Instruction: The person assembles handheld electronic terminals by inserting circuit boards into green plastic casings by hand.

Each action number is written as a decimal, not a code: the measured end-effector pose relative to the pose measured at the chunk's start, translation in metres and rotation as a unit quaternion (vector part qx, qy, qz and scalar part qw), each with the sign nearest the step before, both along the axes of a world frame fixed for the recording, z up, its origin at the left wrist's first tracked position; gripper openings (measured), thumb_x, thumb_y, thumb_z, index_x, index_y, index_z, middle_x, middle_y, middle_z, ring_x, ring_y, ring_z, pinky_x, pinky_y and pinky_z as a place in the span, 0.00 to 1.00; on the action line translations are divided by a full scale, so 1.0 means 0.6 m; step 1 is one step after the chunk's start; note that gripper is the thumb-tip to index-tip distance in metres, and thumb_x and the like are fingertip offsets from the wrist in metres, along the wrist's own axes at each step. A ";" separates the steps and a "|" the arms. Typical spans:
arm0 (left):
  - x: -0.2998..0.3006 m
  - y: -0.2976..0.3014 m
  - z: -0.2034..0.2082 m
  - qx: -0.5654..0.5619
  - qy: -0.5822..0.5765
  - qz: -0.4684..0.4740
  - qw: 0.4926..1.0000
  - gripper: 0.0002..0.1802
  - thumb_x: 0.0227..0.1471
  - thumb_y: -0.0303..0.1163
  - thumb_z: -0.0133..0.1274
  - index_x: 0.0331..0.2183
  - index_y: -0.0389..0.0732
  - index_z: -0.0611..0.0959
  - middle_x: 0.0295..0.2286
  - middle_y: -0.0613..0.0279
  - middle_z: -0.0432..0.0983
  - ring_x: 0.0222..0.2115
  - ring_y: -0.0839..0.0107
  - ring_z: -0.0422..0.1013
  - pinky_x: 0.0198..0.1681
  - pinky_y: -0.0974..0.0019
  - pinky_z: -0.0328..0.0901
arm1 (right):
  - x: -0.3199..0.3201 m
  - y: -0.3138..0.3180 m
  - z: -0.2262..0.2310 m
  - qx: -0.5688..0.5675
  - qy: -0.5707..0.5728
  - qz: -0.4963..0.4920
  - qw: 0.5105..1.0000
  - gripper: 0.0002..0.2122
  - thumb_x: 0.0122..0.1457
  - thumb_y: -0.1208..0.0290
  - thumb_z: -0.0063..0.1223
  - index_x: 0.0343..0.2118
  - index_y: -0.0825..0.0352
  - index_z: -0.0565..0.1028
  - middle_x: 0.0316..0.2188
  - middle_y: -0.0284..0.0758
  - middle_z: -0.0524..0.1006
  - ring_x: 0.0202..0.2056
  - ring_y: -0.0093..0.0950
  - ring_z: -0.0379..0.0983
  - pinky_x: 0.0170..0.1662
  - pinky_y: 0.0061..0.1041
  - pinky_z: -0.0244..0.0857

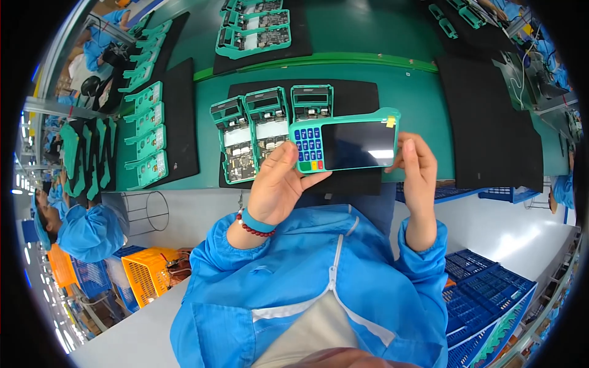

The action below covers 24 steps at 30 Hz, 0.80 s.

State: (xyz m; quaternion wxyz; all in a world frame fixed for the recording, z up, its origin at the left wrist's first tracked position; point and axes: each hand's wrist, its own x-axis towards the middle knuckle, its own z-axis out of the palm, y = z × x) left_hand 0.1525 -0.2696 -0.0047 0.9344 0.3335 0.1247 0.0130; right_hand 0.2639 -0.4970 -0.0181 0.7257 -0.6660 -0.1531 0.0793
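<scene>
A green payment terminal (359, 146) with a dark screen, a blue keypad and a bit of yellow tape at one corner lies sideways between my hands, face up. My left hand (277, 184) grips its keypad end, thumb at the side and fingers underneath. At the screen end, my right hand (419, 175) is loosely curled, its fingertips partly hidden behind the terminal's edge and its thumb off the screen. Just beyond, opened terminal housings (236, 144) with bare circuit boards rest on a black mat (362, 95). The terminal hides part of one housing (311, 101).
Green housing parts (147, 138) line a black mat at the left. More opened housings (254, 30) stand on the far surface, past a green ledge (343, 58). Another black mat (485, 129) lies right. Blue crates (485, 288) and an orange crate (147, 273) flank me; a co-worker (92, 227) sits left.
</scene>
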 end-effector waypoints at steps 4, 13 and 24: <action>0.006 0.003 -0.013 0.000 -0.025 0.016 1.000 0.10 0.68 0.35 0.43 0.42 0.42 0.76 0.44 0.65 0.77 0.46 0.66 0.75 0.55 0.45 0.70 | 0.008 -0.001 0.007 0.020 -0.018 -0.007 1.000 0.14 0.69 0.64 0.47 0.46 0.72 0.75 0.37 0.37 0.78 0.29 0.19 0.75 0.33 0.19 0.71; 0.047 -0.072 -0.060 0.672 -0.339 0.088 0.652 0.22 0.47 0.27 0.65 0.46 0.36 0.83 0.48 0.55 0.78 0.49 0.57 0.74 0.51 0.59 0.71 | 0.036 0.012 -0.020 -0.143 0.085 -0.009 0.986 0.26 0.68 0.59 0.50 0.58 0.78 0.65 0.36 0.37 0.79 0.36 0.18 0.72 0.35 0.17 0.64; 0.059 -0.051 -0.087 0.787 -0.344 0.104 0.501 0.19 0.52 0.28 0.60 0.47 0.35 0.81 0.49 0.52 0.76 0.51 0.58 0.73 0.53 0.59 0.71 | 0.091 0.051 -0.055 -0.113 0.053 0.031 0.992 0.29 0.66 0.66 0.53 0.61 0.82 0.60 0.37 0.42 0.80 0.36 0.20 0.73 0.38 0.19 0.65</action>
